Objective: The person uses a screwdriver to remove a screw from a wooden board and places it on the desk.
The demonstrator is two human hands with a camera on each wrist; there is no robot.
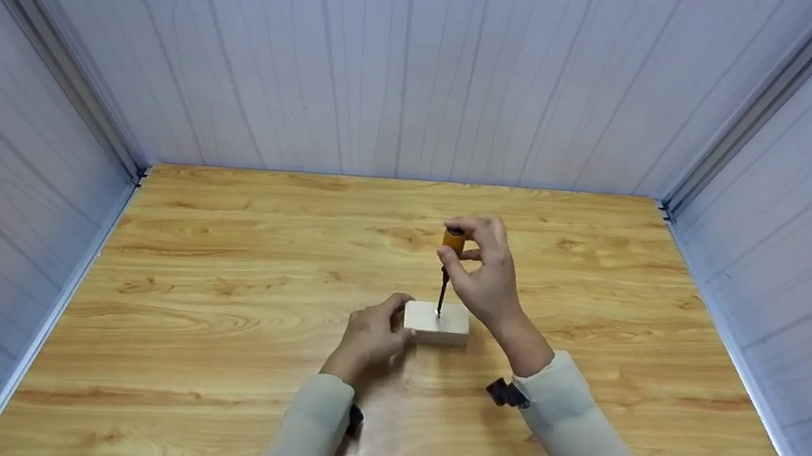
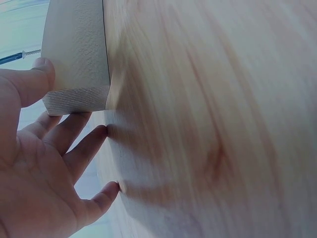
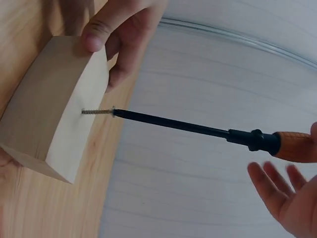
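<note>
A pale wooden block [image 1: 449, 332] lies on the wood-grain table. Its left end is pinched by my left hand [image 1: 370, 336], with the thumb [image 2: 40, 74] at the top edge and fingers around the end. From the block's top face stands a screw [image 3: 96, 112], much of its thread showing. The black shaft of a screwdriver [image 3: 173, 124] meets the screw's head, roughly in line with it. Above the block, my right hand [image 1: 490, 278] grips the screwdriver's orange handle [image 3: 294, 146] between thumb and fingers; other fingers spread beside it in the right wrist view.
Pale panelled walls [image 1: 407, 69] enclose the table [image 1: 211, 358] at the back and both sides. Dark wrist cameras [image 1: 507, 393] are strapped at the light sleeves [image 1: 580, 435].
</note>
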